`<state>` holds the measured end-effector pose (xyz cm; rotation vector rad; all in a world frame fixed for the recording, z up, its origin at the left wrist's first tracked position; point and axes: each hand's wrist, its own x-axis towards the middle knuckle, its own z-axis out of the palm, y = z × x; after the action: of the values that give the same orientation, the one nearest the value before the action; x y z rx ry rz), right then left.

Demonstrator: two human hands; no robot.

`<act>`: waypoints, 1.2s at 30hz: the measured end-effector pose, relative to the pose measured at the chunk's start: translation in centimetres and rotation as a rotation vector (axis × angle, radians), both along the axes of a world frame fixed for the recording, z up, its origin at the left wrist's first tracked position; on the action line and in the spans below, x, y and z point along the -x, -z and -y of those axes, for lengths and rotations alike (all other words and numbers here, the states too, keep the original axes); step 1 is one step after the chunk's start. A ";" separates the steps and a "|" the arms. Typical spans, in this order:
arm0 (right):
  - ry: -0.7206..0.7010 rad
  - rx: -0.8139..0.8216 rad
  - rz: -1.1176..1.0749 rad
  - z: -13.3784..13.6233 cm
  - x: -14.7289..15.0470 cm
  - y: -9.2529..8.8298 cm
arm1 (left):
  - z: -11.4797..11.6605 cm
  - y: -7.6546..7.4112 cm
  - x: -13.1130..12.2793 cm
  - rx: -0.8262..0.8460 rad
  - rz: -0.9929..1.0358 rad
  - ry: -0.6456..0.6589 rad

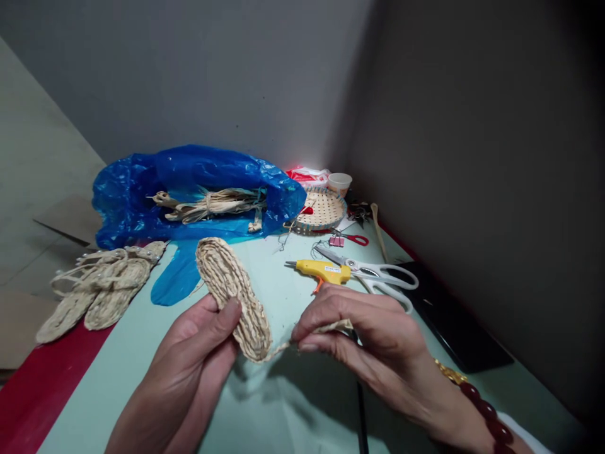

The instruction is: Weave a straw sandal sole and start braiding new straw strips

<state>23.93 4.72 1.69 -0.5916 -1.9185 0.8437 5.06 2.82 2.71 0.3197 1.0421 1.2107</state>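
My left hand [198,353] grips a woven straw sandal sole [231,290], with the thumb across its upper face and the fingers behind. The sole is a long oval of coiled, twisted strands, tilted above the table. From its lower end a twisted straw cord [280,350] runs right, into my right hand [359,340]. There the thumb and forefinger pinch the cord, and a loose flat end sticks out past them. Just beyond my right hand lies a yellow glue gun [326,270] with an orange trigger.
A blue plastic bag [198,161] holds bundled dry straw [208,205]. Finished straw sandals [106,284] lie at the left edge. White-handled scissors [378,272], a black phone-like slab [454,328], a woven basket [326,209] and a paper cup [339,183] stand to the right and back, near the wall.
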 end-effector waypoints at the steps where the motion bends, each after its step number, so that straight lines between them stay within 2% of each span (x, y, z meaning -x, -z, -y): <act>1: 0.001 0.009 0.009 0.0 0.0 0.0 | 0.0 0.1 0.0 0.009 -0.016 0.008; 10: 0.016 0.048 0.019 -0.1 0.2 -0.1 | 0.3 0.3 -0.1 0.030 -0.136 0.083; 15: 0.087 0.065 -0.034 0.0 0.5 0.5 | 0.1 0.5 -0.4 0.054 -0.098 0.108; 18: 0.126 0.150 -0.105 0.0 0.7 0.7 | 0.0 0.5 -0.6 0.065 -0.115 0.106; 21: 0.098 0.246 -0.167 0.0 1.0 0.7 | 0.2 0.5 -0.6 0.047 -0.136 0.124; 30: 0.093 0.430 -0.199 -0.3 1.4 0.4 | 0.2 1.0 -0.7 -0.009 -0.084 0.141; 36: 0.065 0.538 -0.219 -0.2 1.3 0.6 | 0.4 0.9 -0.7 -0.004 -0.164 0.173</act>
<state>22.59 4.92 1.07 -0.8344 -1.4635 1.3372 5.80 2.43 1.76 0.5090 1.1294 1.0442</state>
